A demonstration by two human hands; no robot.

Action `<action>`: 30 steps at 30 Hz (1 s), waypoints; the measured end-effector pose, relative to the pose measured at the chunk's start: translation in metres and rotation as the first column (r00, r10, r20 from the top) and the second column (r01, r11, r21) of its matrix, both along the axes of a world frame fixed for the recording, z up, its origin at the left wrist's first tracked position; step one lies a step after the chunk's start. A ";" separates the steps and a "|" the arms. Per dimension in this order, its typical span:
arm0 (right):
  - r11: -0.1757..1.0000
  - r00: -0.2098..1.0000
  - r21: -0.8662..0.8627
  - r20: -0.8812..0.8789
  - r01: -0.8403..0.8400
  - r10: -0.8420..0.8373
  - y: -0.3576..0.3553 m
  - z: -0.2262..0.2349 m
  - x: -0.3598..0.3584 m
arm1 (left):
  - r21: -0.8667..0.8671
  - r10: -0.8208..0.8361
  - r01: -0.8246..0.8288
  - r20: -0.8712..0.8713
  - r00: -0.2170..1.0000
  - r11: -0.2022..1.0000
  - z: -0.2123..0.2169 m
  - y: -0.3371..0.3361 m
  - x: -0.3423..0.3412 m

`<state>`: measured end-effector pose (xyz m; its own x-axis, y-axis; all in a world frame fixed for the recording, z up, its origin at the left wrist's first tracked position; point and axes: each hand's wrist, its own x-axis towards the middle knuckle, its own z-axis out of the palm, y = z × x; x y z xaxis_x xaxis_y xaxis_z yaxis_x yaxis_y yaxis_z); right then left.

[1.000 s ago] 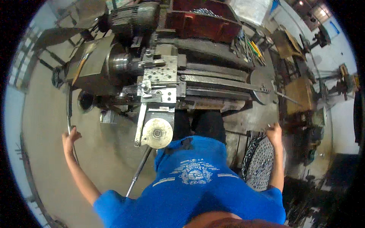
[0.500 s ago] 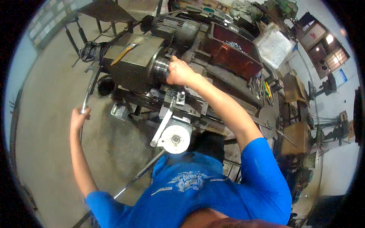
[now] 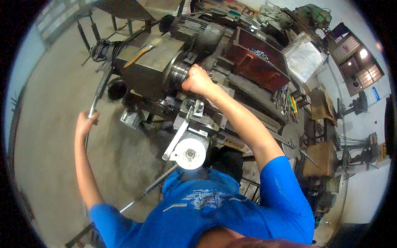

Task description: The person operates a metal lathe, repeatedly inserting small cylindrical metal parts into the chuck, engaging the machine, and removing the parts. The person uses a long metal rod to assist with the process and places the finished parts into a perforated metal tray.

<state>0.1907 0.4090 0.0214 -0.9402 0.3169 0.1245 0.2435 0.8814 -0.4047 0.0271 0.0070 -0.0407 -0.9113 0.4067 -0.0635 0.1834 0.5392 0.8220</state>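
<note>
My left hand (image 3: 87, 122) is wrapped round a long metal lever (image 3: 99, 91) at the left end of a small lathe. My right hand (image 3: 197, 79) is closed at the face of the shiny round spindle chuck (image 3: 178, 72) on the headstock (image 3: 142, 74). Whatever its fingers hold there is hidden by the hand. A paintbrush (image 3: 139, 56) with a wooden handle lies on top of the headstock. Closer to my body, the tool post (image 3: 199, 108) stands on the cross slide, with a pale round handwheel (image 3: 190, 153) and a flat crank handle (image 3: 177, 140).
Behind the lathe bed sits a rusty red metal box (image 3: 260, 76) holding small shiny parts. Hand tools (image 3: 285, 103) lie to its right. A motor (image 3: 190, 33) is behind the headstock. A slanted metal rod (image 3: 151, 188) runs near my left side. Other machines line the right wall.
The whole view has shifted slightly. Both hands keep their places, the left on the lever and the right at the chuck, with little visible motion.
</note>
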 end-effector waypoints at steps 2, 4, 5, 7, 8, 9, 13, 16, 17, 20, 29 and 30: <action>1.000 1.000 0.008 0.021 0.011 -0.011 0.000 0.001 0.000 | -0.024 -0.001 0.000 -0.018 1.000 1.000 0.002 0.001 0.001; 0.999 1.000 0.033 -0.016 0.022 -0.022 0.000 -0.001 -0.001 | -0.129 0.005 -0.013 -0.066 0.998 0.992 0.009 0.004 0.007; 1.000 1.000 -0.003 0.024 0.011 -0.011 0.001 0.002 -0.001 | -0.164 0.023 -0.037 -0.086 0.996 0.986 0.011 0.005 0.010; 0.997 0.994 -0.076 0.104 -0.005 0.013 0.002 0.010 -0.001 | -0.232 0.053 -0.082 -0.128 0.990 0.969 0.014 0.005 0.014; 0.999 0.997 -0.038 -0.061 -0.039 0.037 0.002 0.004 0.000 | -0.232 0.051 -0.081 -0.133 0.990 0.969 0.014 0.005 0.014; 0.998 0.999 -0.047 -0.023 -0.039 0.038 0.005 0.003 0.000 | -0.233 0.049 -0.081 -0.139 0.989 0.969 0.014 0.006 0.014; 0.996 0.995 -0.001 -0.042 -0.093 0.093 0.009 -0.002 0.004 | -0.256 0.062 -0.109 -0.185 0.981 0.960 0.009 0.002 0.011; 0.992 0.989 0.012 -0.078 -0.127 0.128 0.010 -0.006 0.007 | -0.251 0.068 -0.106 -0.155 0.986 0.962 0.004 -0.001 0.007; 0.991 0.989 0.004 -0.073 -0.132 0.132 0.011 -0.006 0.007 | -0.244 0.068 -0.106 -0.158 0.985 0.964 0.005 0.000 0.009; 0.989 0.983 0.033 -0.110 -0.147 0.150 0.013 -0.014 0.010 | -0.236 0.066 -0.107 -0.173 0.983 0.966 0.009 0.002 0.013; 0.994 0.999 -0.104 0.018 -0.040 0.042 0.001 0.005 0.007 | -0.239 0.073 -0.117 -0.186 0.980 0.964 0.013 0.004 0.017; 0.997 0.999 -0.067 0.012 -0.032 0.032 -0.002 0.007 0.007 | -0.254 0.077 -0.127 -0.197 0.977 0.959 0.016 0.006 0.019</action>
